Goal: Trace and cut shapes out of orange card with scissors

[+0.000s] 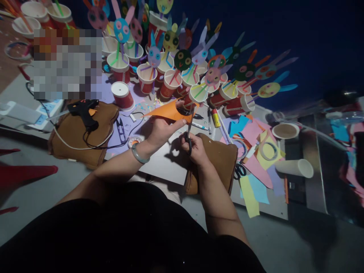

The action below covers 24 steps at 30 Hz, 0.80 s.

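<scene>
- Close by, the right hand (195,149) grips scissors (189,127), blades biting the orange paper (167,111).
- Left hand (159,131) pinches that sheet above the board.
- Cut looks barely begun.
- Beyond, many finished bunny cups (170,76) stand massed.

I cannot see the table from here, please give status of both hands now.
Left hand holds orange paper. Right hand grips scissors, blades at paper edge. Paper cups crowd behind.
</scene>
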{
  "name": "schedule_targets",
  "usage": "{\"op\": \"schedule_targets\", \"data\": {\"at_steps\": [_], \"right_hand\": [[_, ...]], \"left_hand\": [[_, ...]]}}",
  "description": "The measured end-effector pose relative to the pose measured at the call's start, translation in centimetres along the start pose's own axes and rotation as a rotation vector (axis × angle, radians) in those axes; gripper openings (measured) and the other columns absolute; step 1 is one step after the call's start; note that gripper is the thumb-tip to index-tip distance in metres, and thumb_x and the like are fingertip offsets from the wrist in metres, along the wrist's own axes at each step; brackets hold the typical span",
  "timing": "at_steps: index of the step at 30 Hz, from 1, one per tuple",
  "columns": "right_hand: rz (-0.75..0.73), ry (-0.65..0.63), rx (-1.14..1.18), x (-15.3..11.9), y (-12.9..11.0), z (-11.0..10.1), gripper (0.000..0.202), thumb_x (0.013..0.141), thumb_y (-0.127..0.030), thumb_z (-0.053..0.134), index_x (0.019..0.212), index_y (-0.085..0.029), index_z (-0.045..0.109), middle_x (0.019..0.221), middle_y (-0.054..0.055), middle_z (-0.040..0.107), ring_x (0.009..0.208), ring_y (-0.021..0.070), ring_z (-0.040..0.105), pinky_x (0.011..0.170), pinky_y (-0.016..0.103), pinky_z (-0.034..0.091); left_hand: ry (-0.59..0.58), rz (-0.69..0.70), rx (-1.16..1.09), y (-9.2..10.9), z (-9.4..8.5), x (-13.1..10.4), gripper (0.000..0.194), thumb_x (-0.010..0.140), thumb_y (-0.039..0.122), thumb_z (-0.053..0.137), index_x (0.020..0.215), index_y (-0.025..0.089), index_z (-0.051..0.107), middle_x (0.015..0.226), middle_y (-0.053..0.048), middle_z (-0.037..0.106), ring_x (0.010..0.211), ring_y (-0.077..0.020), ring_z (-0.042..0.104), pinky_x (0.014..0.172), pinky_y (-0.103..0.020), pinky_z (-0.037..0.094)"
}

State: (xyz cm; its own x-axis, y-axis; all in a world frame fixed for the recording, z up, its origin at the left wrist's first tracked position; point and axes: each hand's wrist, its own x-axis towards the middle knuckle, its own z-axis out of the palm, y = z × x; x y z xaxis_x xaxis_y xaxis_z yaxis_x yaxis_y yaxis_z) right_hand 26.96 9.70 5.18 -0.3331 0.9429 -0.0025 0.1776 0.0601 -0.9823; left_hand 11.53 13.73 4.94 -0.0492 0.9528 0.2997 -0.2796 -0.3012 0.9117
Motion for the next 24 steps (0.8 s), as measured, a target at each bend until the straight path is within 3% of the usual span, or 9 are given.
{"op": "schedule_targets", "data": {"at_steps": [6,13,24], "right_hand": [[0.008,0.004,0.02,0.0,0.1,0.1,0.039,0.076,-0.053,0.069,0.066,-0.021,0.048,0.066,-0.002,0.048,0.062,0.012,0.043,0.059,0.028,0.037],[0.024,0.008,0.035,-0.1,0.3,0.1,0.043,0.077,-0.057,0.069,0.067,-0.021,0.049,0.066,-0.003,0.049,0.061,0.0117,0.045,0.058,0.028,0.04],[0.045,0.009,0.042,0.0,-0.2,0.1,0.045,0.074,-0.059,0.071,0.065,-0.021,0.049,0.061,-0.003,0.05,0.056,0.0105,0.043,0.056,0.028,0.037]], "left_hand": [[0.029,-0.039,0.012,0.5,0.1,-0.1,0.041,0.078,0.041,0.078,0.113,0.023,0.068,0.1,-0.007,0.075,0.105,-0.0201,0.071,0.095,-0.036,0.058],[0.066,-0.059,0.001,1.2,0.3,-0.1,0.028,0.074,0.036,0.079,0.097,0.023,0.07,0.097,-0.006,0.075,0.105,-0.0194,0.07,0.096,-0.036,0.057],[0.06,-0.056,0.01,1.1,0.2,-0.1,0.045,0.073,0.049,0.081,0.108,0.024,0.069,0.102,-0.007,0.075,0.101,-0.0205,0.071,0.092,-0.037,0.059]]}}
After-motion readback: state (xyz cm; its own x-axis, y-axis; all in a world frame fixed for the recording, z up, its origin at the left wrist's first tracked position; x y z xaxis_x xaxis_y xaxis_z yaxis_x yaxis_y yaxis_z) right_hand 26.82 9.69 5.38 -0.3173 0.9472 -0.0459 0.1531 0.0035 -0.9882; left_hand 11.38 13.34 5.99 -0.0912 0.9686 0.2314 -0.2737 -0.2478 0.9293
